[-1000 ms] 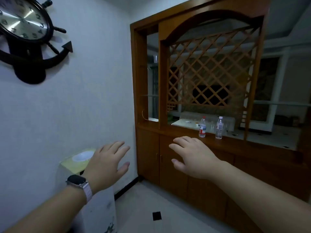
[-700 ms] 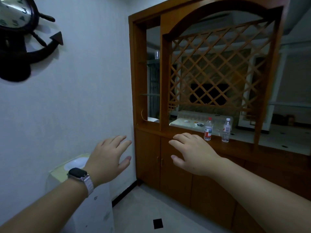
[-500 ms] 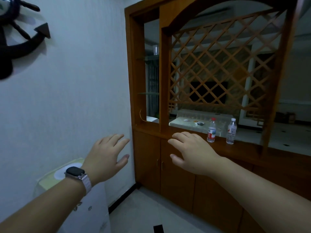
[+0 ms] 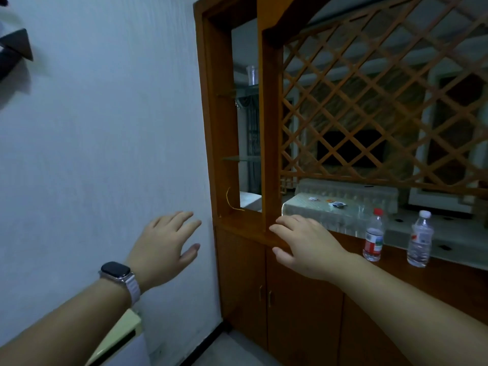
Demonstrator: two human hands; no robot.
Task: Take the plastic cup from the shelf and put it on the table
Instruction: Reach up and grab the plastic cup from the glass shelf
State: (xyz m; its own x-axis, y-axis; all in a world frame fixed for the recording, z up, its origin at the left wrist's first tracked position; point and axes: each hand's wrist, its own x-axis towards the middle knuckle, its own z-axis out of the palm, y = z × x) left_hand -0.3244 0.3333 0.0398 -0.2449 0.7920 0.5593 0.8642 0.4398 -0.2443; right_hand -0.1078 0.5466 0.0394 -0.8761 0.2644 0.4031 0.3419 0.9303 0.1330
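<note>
A clear plastic cup [image 4: 252,75] stands upright on the upper glass shelf [image 4: 241,88] inside the narrow left bay of a wooden cabinet. My left hand [image 4: 163,248], with a watch on its wrist, is held out in front of the white wall, fingers spread and empty. My right hand [image 4: 303,244] hovers in front of the cabinet's wooden ledge, also spread and empty. Both hands are far below the cup. A table [image 4: 340,207] covered with a cloth shows behind the cabinet's lattice.
Two water bottles, one with a red label [image 4: 373,239] and one clear [image 4: 420,243], stand on the cabinet ledge at right. A lower glass shelf [image 4: 237,159] sits below the cup. A yellow-topped white appliance [image 4: 124,339] is at lower left. Wooden lattice [image 4: 383,101] fills the cabinet's right bay.
The view has moved closer to the cabinet and turned right, so the wall clock slid out at left. Both hands stayed spread and drifted slightly forward.
</note>
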